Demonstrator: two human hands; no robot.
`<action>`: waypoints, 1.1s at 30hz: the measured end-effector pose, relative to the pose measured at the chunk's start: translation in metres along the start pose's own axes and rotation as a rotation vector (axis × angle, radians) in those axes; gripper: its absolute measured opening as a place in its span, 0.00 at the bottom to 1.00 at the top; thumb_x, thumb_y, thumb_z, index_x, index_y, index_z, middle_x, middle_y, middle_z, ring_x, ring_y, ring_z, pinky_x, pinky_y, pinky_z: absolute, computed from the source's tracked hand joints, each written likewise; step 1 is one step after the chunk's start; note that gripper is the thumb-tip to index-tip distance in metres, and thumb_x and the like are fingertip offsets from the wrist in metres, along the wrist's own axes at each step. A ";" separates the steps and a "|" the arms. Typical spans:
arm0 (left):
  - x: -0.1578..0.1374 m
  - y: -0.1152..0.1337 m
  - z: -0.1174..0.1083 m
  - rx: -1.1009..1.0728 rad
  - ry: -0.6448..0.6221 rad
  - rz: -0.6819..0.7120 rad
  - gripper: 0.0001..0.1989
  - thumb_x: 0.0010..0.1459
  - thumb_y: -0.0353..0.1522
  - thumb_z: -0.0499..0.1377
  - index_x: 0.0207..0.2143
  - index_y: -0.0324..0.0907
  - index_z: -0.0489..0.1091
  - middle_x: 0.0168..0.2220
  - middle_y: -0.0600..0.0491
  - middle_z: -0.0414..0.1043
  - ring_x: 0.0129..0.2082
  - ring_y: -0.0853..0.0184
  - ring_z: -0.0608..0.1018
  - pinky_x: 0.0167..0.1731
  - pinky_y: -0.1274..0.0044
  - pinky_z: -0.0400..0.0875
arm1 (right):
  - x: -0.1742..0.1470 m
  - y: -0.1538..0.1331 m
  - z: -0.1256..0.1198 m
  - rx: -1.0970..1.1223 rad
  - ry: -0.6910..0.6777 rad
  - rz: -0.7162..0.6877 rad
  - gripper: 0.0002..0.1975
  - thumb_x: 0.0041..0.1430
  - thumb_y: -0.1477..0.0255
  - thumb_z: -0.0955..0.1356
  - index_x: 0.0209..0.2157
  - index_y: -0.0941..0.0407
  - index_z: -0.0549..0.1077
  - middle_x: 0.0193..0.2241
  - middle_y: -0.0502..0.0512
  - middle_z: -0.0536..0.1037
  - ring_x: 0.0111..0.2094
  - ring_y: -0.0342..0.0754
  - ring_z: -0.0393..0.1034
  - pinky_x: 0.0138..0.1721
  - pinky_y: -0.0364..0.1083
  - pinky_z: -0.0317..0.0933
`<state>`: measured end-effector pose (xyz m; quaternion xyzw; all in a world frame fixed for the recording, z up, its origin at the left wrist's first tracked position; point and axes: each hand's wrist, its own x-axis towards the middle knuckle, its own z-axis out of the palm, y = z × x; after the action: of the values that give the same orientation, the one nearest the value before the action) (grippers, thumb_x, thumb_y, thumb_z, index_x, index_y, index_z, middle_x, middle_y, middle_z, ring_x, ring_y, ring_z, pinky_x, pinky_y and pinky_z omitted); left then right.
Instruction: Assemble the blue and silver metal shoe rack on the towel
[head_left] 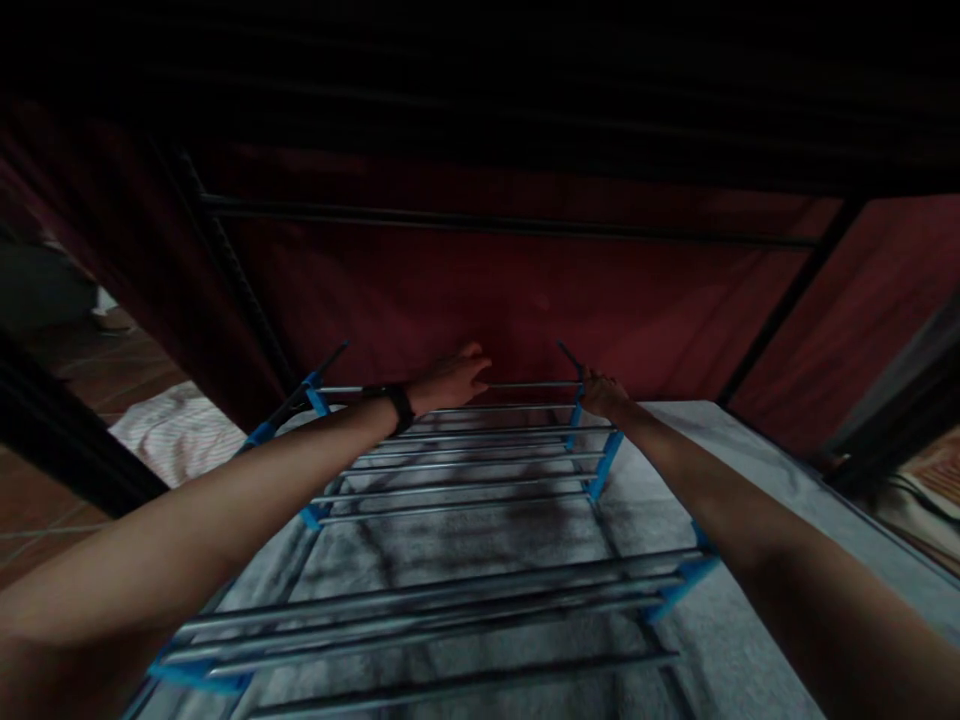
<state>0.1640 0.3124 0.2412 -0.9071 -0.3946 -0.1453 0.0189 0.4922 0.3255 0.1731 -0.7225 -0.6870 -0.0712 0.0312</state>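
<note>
A metal rack [465,464] with several silver rods and blue plastic connectors [604,463] lies before me on a grey surface. Over its far end, my left hand [457,378] hovers with the fingers apart and nothing visible in them; a dark band is on the wrist. My right hand [602,393] has its fingers closed at the rack's far right corner, by a blue connector and a dark upright tube. The fingers' inner side is hidden, and the right forearm covers part of the rack's right side.
Dark red fabric [525,290] hangs behind the rack, crossed by a dark metal bar [510,222]. A black beam runs low overhead. Dark posts stand at both sides. Striped cloth [176,430] lies at left, beside a tiled floor [45,510].
</note>
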 end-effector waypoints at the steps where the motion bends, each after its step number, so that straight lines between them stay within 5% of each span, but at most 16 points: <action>1: -0.006 0.000 -0.009 -0.027 0.032 -0.013 0.23 0.65 0.36 0.55 0.60 0.39 0.69 0.62 0.41 0.64 0.60 0.56 0.70 0.61 0.64 0.64 | -0.003 -0.003 -0.003 -0.005 0.003 -0.006 0.36 0.63 0.75 0.63 0.71 0.66 0.54 0.65 0.77 0.66 0.64 0.63 0.65 0.64 0.59 0.57; 6: -0.030 0.009 -0.053 -0.292 0.273 -0.137 0.20 0.61 0.34 0.62 0.54 0.40 0.73 0.60 0.43 0.65 0.57 0.60 0.73 0.62 0.67 0.66 | -0.011 -0.031 -0.028 0.139 -0.016 -0.005 0.37 0.62 0.75 0.64 0.72 0.64 0.55 0.69 0.76 0.61 0.68 0.66 0.59 0.65 0.62 0.57; 9: -0.049 0.021 -0.079 -0.574 0.498 -0.282 0.14 0.59 0.31 0.63 0.48 0.39 0.76 0.53 0.44 0.71 0.44 0.66 0.77 0.51 0.70 0.74 | -0.017 -0.059 -0.048 0.308 -0.007 -0.117 0.33 0.61 0.74 0.65 0.68 0.62 0.65 0.67 0.73 0.65 0.69 0.65 0.59 0.66 0.63 0.57; 12: -0.085 0.050 -0.096 -0.930 0.775 -0.284 0.11 0.61 0.32 0.62 0.46 0.40 0.76 0.42 0.48 0.76 0.37 0.69 0.77 0.38 0.77 0.75 | -0.039 -0.091 -0.073 0.519 0.018 -0.294 0.27 0.63 0.70 0.66 0.63 0.57 0.72 0.64 0.66 0.71 0.67 0.60 0.63 0.67 0.59 0.57; 16: -0.160 0.118 -0.078 -1.124 1.354 -0.274 0.11 0.67 0.39 0.59 0.45 0.42 0.74 0.33 0.53 0.75 0.30 0.72 0.76 0.30 0.81 0.71 | -0.110 -0.134 -0.106 1.397 -0.143 -0.481 0.25 0.62 0.62 0.70 0.59 0.54 0.75 0.56 0.63 0.79 0.54 0.55 0.76 0.58 0.57 0.69; 18: -0.201 0.155 -0.043 -1.049 1.482 -0.348 0.10 0.68 0.38 0.58 0.44 0.43 0.74 0.29 0.56 0.73 0.27 0.73 0.74 0.30 0.81 0.70 | -0.163 -0.152 -0.112 1.696 -0.218 -0.562 0.24 0.60 0.59 0.74 0.56 0.53 0.77 0.54 0.61 0.81 0.51 0.53 0.78 0.57 0.56 0.69; 19: -0.222 0.171 -0.021 -1.006 1.437 -0.403 0.10 0.69 0.38 0.57 0.44 0.43 0.74 0.28 0.56 0.73 0.27 0.72 0.74 0.30 0.80 0.71 | -0.191 -0.159 -0.109 1.778 -0.240 -0.570 0.24 0.59 0.59 0.75 0.55 0.52 0.78 0.53 0.60 0.82 0.49 0.52 0.79 0.56 0.55 0.70; 22: -0.280 0.203 0.058 -0.869 0.930 -0.464 0.12 0.71 0.37 0.54 0.44 0.45 0.77 0.30 0.53 0.76 0.30 0.68 0.78 0.31 0.78 0.73 | -0.272 -0.174 -0.073 1.909 -0.270 -0.486 0.20 0.60 0.55 0.74 0.48 0.51 0.82 0.45 0.59 0.84 0.42 0.52 0.80 0.51 0.55 0.73; 24: -0.317 0.211 0.108 -0.785 0.534 -0.380 0.14 0.70 0.35 0.51 0.46 0.48 0.77 0.36 0.50 0.79 0.37 0.65 0.81 0.39 0.74 0.76 | -0.317 -0.178 -0.031 1.849 -0.355 -0.379 0.20 0.60 0.52 0.73 0.45 0.51 0.83 0.41 0.58 0.85 0.41 0.53 0.80 0.49 0.55 0.74; 27: -0.362 0.209 0.160 -0.576 0.155 -0.398 0.19 0.68 0.29 0.48 0.46 0.48 0.78 0.43 0.46 0.79 0.44 0.61 0.81 0.46 0.69 0.78 | -0.365 -0.174 0.044 1.650 -0.475 -0.253 0.21 0.57 0.48 0.74 0.42 0.50 0.85 0.38 0.58 0.85 0.41 0.56 0.80 0.49 0.56 0.74; 30: -0.387 0.200 0.180 -0.379 -0.049 -0.378 0.20 0.65 0.26 0.49 0.51 0.48 0.77 0.47 0.46 0.79 0.48 0.59 0.80 0.52 0.65 0.78 | -0.395 -0.156 0.105 1.558 -0.433 -0.023 0.25 0.53 0.43 0.73 0.38 0.49 0.85 0.38 0.60 0.85 0.38 0.59 0.80 0.46 0.60 0.74; 33: -0.392 0.193 0.184 -0.337 -0.065 -0.361 0.22 0.66 0.25 0.49 0.54 0.48 0.75 0.51 0.47 0.78 0.51 0.59 0.79 0.55 0.65 0.76 | -0.413 -0.129 0.138 1.539 -0.305 0.195 0.24 0.50 0.44 0.73 0.35 0.49 0.84 0.38 0.61 0.85 0.39 0.61 0.80 0.48 0.62 0.74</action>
<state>0.0953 -0.0714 -0.0286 -0.8165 -0.5207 -0.1808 -0.1715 0.3527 -0.0562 -0.0307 -0.5566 -0.4736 0.5269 0.4339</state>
